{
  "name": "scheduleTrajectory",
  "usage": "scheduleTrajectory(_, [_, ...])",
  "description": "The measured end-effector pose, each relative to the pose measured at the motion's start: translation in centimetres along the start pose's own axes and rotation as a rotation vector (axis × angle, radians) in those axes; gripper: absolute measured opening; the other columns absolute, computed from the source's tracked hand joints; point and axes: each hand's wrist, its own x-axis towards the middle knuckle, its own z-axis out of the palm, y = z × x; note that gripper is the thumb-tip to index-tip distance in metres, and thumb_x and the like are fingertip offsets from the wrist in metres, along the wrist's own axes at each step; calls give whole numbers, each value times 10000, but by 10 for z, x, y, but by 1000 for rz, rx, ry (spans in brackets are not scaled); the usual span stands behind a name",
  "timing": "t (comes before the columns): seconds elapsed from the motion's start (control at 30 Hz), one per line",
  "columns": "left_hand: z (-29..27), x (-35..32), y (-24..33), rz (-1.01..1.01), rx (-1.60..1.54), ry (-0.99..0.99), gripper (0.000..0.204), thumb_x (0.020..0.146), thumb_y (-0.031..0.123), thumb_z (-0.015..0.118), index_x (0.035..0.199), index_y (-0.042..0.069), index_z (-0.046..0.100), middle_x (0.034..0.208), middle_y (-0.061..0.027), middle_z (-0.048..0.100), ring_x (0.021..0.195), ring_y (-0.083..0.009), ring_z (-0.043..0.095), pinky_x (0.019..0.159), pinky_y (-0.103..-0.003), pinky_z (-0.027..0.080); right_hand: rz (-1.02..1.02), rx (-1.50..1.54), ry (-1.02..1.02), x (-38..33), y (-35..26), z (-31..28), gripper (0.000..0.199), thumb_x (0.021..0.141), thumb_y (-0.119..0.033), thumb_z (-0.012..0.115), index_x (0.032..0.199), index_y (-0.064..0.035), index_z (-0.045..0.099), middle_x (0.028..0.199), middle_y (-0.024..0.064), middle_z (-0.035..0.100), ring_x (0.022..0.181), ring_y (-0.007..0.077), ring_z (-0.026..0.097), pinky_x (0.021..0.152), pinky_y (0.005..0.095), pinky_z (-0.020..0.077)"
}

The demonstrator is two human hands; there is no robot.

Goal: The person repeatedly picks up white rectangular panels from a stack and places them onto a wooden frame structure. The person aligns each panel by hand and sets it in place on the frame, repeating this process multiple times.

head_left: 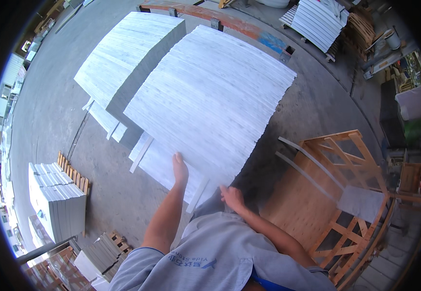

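Pale grey-white stone slabs stand packed in a thick stack in front of me, their edges showing as fine stripes. My left hand is at the stack's near edge, thumb up and fingers pressed together on the nearest slab. Lower right of it, close to the near right corner, my right hand has curled fingers at the same slab's edge. Some fingertips of both hands are hidden. Two narrow pale strips, a left strip and a right strip, lie on the white surface below the edge.
A second slab stack stands close at the left. To the right is a wooden crate with pale straps. White slabs on a pallet stand at the lower left; an orange-brown steel beam runs behind the stacks.
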Motion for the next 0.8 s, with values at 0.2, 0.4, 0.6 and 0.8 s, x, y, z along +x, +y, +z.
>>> scheduleTrajectory(0.2, [4, 3, -11, 58, -33, 58, 606, 1007, 483, 307, 1258, -47, 459, 1103, -105, 551, 999, -188, 496, 903, -330, 402, -15, 34, -12, -3, -3, -3, 564, 910, -491, 427, 773, -4, 676, 667, 107, 686, 685, 247, 678, 732, 349, 516])
scheduleTrajectory(0.4, [-2, -2, -1, -89, -43, -34, 659, 1005, 434, 321, 1389, -101, 304, 1408, -262, 394, 1331, -332, 362, 1099, -359, 272, 46, 7, -26, 0, 1, 0, 569, 909, -501, 421, 774, -13, 680, 672, 107, 687, 680, 246, 678, 725, 349, 518])
scheduleTrajectory(0.6, [-1, -4, 10, -108, -29, -22, 680, 1002, 440, 324, 1404, -105, 273, 1432, -255, 368, 1354, -332, 330, 1119, -357, 241, 126, 39, -98, 6, -1, -2, 633, 916, -548, 393, 856, 4, 696, 709, 121, 698, 687, 245, 682, 719, 351, 519])
scheduleTrajectory(0.8, [-18, 14, 3, -135, -111, -25, 645, 965, 556, 350, 1281, 4, 454, 1103, -116, 515, 985, -211, 496, 788, -351, 452, 252, 120, -167, 17, -7, 0, 731, 920, -615, 343, 936, 30, 688, 785, 155, 706, 728, 248, 691, 742, 348, 518])
